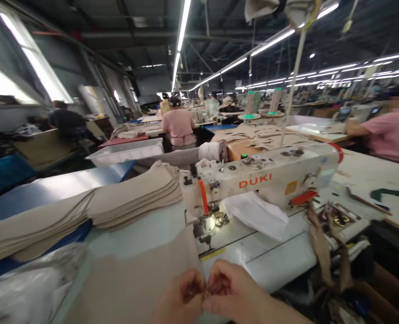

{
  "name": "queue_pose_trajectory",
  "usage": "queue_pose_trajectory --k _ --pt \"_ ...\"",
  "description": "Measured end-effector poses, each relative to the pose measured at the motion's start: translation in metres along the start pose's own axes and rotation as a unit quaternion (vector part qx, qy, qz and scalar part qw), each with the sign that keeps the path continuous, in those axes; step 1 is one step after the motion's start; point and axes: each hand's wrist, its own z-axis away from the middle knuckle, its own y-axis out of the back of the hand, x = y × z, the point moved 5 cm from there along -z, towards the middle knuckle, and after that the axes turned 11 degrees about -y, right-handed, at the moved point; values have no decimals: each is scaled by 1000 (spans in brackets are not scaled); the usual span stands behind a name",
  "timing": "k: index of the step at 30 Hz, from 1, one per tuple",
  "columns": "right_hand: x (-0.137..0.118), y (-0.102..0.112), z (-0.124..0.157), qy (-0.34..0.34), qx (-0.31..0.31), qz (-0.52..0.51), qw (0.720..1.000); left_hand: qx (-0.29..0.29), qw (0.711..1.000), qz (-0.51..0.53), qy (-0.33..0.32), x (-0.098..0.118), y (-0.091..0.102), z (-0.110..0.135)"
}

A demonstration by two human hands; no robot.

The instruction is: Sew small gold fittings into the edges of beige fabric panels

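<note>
My left hand point(184, 294) and my right hand point(235, 290) meet at the bottom centre, fingers curled and fingertips pinched together. What lies between the fingertips is too small and blurred to make out. A beige fabric piece point(135, 274) is spread flat on the sewing table, its right edge reaching my hands and its far corner near the needle area. Just beyond stands a white sewing machine point(263, 180) marked DUKI, with an orange-red guard point(203, 197) by its needle. White cloth point(256, 213) lies beneath the machine arm.
Stacked beige fabric pieces point(135, 193) lie on the left, near a crumpled plastic bag point(27, 283). Fabric strips point(321, 247) hang at the table's right edge by a small-parts tray point(343, 218). People in pink point(178, 126) sit ahead and at right.
</note>
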Motion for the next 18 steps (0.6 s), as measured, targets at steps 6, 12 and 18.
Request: queue_pose_trajectory --k 6,12,18 --pt "-21 2 15 108 21 183 977 48 999 -15 20 7 0 7" --pt "-24 3 18 156 81 249 952 83 995 62 -9 20 -1 10" --pt "-23 0 17 197 145 247 938 129 986 100 -32 26 3 10"
